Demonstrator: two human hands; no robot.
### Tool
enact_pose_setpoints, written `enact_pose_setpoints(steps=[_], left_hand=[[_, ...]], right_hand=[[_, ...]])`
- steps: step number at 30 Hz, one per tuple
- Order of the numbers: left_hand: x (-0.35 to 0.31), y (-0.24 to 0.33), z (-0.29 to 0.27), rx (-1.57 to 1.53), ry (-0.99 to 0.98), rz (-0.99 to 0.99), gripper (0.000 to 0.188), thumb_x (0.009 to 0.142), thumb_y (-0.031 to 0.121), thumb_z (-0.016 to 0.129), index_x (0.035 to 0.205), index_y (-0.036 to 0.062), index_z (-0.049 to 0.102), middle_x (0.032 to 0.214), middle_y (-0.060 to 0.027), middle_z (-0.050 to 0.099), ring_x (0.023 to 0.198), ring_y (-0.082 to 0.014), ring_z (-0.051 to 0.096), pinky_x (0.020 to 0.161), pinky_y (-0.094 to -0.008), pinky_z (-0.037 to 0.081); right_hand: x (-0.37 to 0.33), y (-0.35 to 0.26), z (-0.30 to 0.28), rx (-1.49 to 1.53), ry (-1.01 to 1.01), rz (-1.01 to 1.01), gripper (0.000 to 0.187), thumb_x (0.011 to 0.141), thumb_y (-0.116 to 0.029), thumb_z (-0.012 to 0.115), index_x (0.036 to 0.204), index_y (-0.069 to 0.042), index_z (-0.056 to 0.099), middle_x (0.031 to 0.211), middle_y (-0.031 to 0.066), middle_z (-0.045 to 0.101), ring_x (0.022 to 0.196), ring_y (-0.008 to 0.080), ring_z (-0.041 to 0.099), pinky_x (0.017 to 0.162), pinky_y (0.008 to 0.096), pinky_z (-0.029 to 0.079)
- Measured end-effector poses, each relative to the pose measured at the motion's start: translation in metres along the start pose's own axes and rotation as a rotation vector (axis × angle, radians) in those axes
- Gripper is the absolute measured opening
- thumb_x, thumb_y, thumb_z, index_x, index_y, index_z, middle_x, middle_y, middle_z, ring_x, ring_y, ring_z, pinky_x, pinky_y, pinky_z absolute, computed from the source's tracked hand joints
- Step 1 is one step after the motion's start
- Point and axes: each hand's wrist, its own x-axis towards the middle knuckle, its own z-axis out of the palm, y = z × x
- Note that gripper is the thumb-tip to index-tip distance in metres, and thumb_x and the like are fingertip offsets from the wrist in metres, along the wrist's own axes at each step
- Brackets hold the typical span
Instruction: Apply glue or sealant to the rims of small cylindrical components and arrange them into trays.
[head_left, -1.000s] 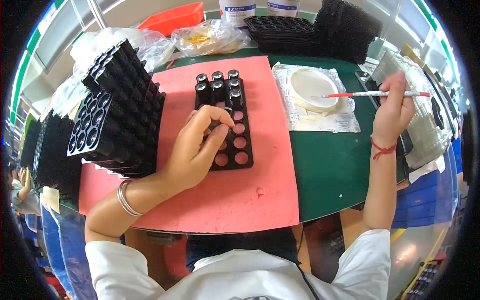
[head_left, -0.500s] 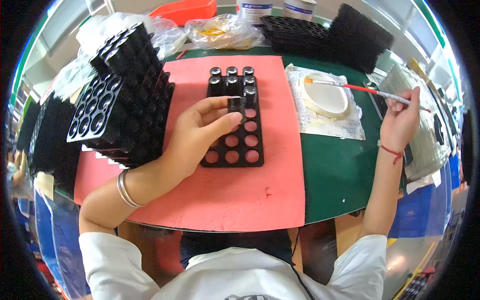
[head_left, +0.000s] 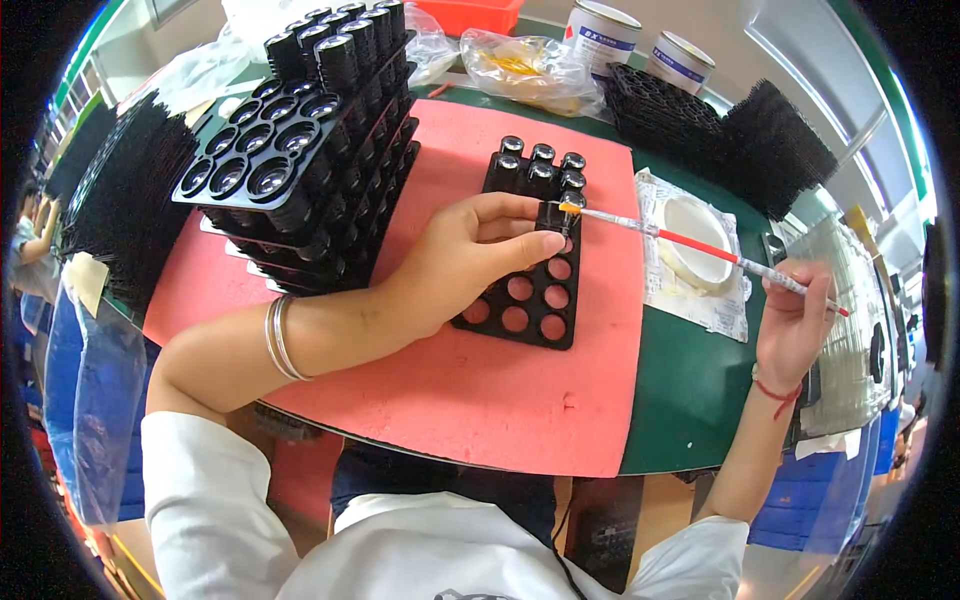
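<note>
A small black tray [head_left: 530, 300] with round holes lies on a pink mat [head_left: 500, 390]. Several black cylindrical parts [head_left: 540, 165] stand in its far rows. My left hand [head_left: 465, 260] rests over the tray and pinches one black part [head_left: 555, 215] between thumb and fingers. My right hand [head_left: 795, 320] holds a thin brush [head_left: 700, 245] with a red and white handle. Its orange tip touches the top of the pinched part.
A tall stack of black trays filled with parts [head_left: 300, 150] stands at the left on the mat. A white dish [head_left: 695, 240] sits on paper to the right. Empty black trays [head_left: 720, 120], two cans [head_left: 640, 45] and plastic bags [head_left: 520, 65] line the far edge of the green table [head_left: 690, 400].
My right hand has swung the brush from over the white dish leftward to the part held in my left hand. The view has moved closer to the table.
</note>
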Motion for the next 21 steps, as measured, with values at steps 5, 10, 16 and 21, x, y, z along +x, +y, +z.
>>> enact_pose_setpoints(steps=[5, 10, 16, 21], left_hand=[[0.0008, -0.0056, -0.0016, -0.042, 0.006, 0.031, 0.034, 0.077, 0.013, 0.061, 0.104, -0.0036, 0.050, 0.093, -0.0067, 0.059, 0.087, -0.0105, 0.055, 0.073, -0.0212, 0.044], [0.0001, -0.0041, -0.0008, -0.001, 0.019, 0.048, 0.033, 0.078, 0.013, 0.060, 0.104, -0.0022, 0.050, 0.094, -0.0054, 0.058, 0.085, -0.0098, 0.054, 0.072, -0.0221, 0.043], [0.0002, -0.0052, -0.0021, -0.053, -0.019, 0.065, 0.031, 0.080, 0.012, 0.057, 0.107, -0.0011, 0.049, 0.095, -0.0034, 0.057, 0.084, -0.0087, 0.053, 0.071, -0.0213, 0.043], [-0.0016, 0.0009, -0.0012, -0.038, -0.021, 0.051, 0.032, 0.080, 0.011, 0.056, 0.109, -0.0016, 0.047, 0.095, -0.0036, 0.056, 0.085, -0.0090, 0.053, 0.072, -0.0208, 0.043]], right_hand=[[0.0001, -0.0013, 0.0011, -0.057, -0.027, 0.002, 0.027, 0.088, -0.025, 0.044, 0.075, -0.001, 0.049, 0.067, 0.0106, 0.052, 0.058, 0.0156, 0.049, 0.056, 0.0247, 0.040], [0.0002, -0.0040, 0.0012, -0.108, -0.062, 0.003, 0.026, 0.087, -0.024, 0.046, 0.075, 0.000, 0.050, 0.068, 0.0102, 0.052, 0.058, 0.0151, 0.049, 0.056, 0.0243, 0.040], [0.0005, -0.0011, 0.0024, -0.130, -0.042, -0.007, 0.025, 0.087, -0.022, 0.047, 0.077, 0.000, 0.051, 0.069, 0.0099, 0.053, 0.060, 0.0153, 0.050, 0.057, 0.0247, 0.041], [-0.0002, 0.0000, -0.0003, -0.150, -0.015, -0.025, 0.025, 0.087, -0.022, 0.047, 0.077, 0.000, 0.052, 0.069, 0.0092, 0.053, 0.060, 0.0152, 0.050, 0.057, 0.0243, 0.041]])
